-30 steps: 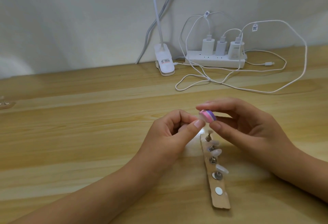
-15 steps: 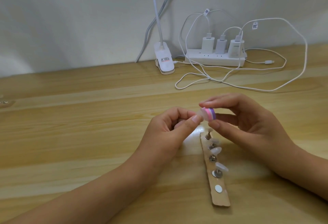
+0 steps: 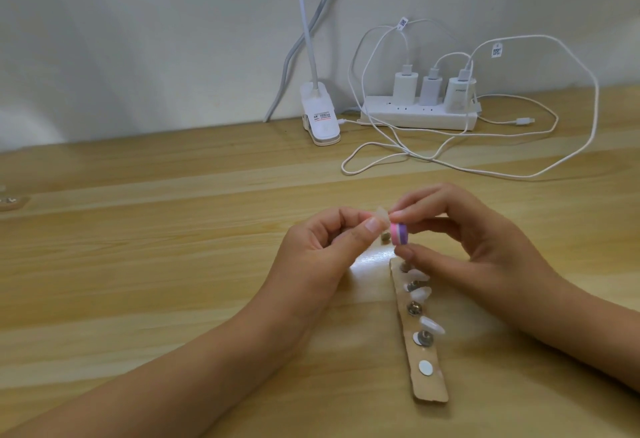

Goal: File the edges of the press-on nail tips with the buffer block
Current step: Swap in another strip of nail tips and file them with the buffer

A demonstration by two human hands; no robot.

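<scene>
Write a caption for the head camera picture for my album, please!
Left hand pinches a clear nail tip while the right hand holds a pink-purple buffer block at its edge.

Head camera looks forward and down, close over the wooden desk (image 3: 145, 264).

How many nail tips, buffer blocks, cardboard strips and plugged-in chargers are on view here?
Nail tip pinched by the left hand: 1
Nail tips on the cardboard strip: 3
Buffer block held by the right hand: 1
Cardboard strip: 1
Chargers in the power strip: 3
Total: 9
</scene>
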